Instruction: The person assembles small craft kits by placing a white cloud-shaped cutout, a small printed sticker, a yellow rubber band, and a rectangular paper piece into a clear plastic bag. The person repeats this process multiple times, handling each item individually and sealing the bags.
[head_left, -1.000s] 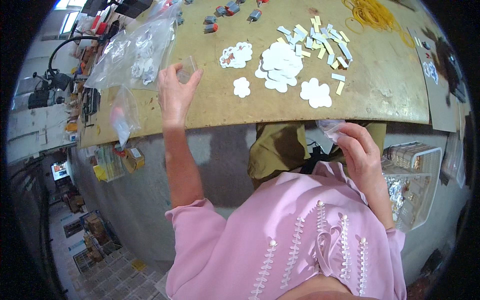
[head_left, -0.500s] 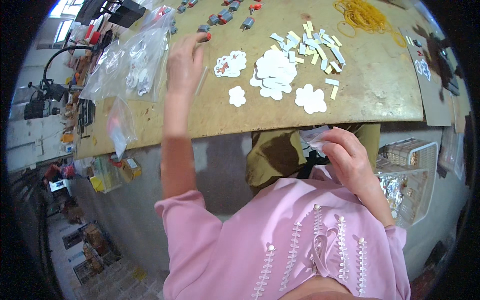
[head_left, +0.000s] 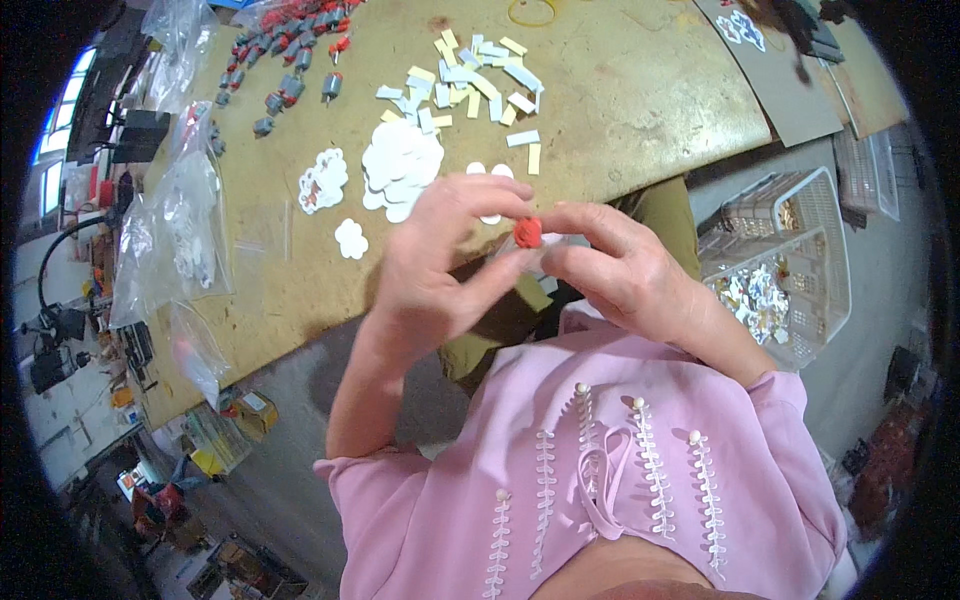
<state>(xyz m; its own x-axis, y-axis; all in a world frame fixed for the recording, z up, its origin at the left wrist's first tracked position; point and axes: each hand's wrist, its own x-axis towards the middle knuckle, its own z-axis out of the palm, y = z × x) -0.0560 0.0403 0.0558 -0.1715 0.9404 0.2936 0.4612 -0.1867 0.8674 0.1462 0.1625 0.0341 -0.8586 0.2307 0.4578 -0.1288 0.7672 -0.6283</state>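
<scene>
Head view: red piece held at the fingertips before the table's near edge

A wide, yellowish-brown tabletop (head_left: pixel 620 110) is seen stretching across the scene, its near edge partly covered by the hands. A pink short-sleeved top (head_left: pixel 440 500) is worn by the person. On the right, below the tabletop, a white lattice-walled plastic basket (head_left: pixel 838 235) is seen, filled in part with small shiny pieces. On the left of the tabletop, a large clear plastic bag (head_left: pixel 160 245) is laid, with white pieces inside.

The left hand (head_left: pixel 435 245) and the right hand (head_left: pixel 615 265) are brought close together. Toward the far side, yellow and pale-grey rectangular strips (head_left: pixel 475 82) are scattered; nearer and to the left, white scalloped flat cut-outs (head_left: pixel 400 165) are heaped. At the far left, small grey cylindrical parts with red ends (head_left: pixel 290 88) are grouped.

A small clear plastic bag (head_left: pixel 553 243) is pinched between the right thumb and forefinger. Between both hands, a small round red piece (head_left: pixel 527 233) is held, the left thumb and fingertips being closed around it; whether it is already inside the bag's mouth cannot be told.
</scene>
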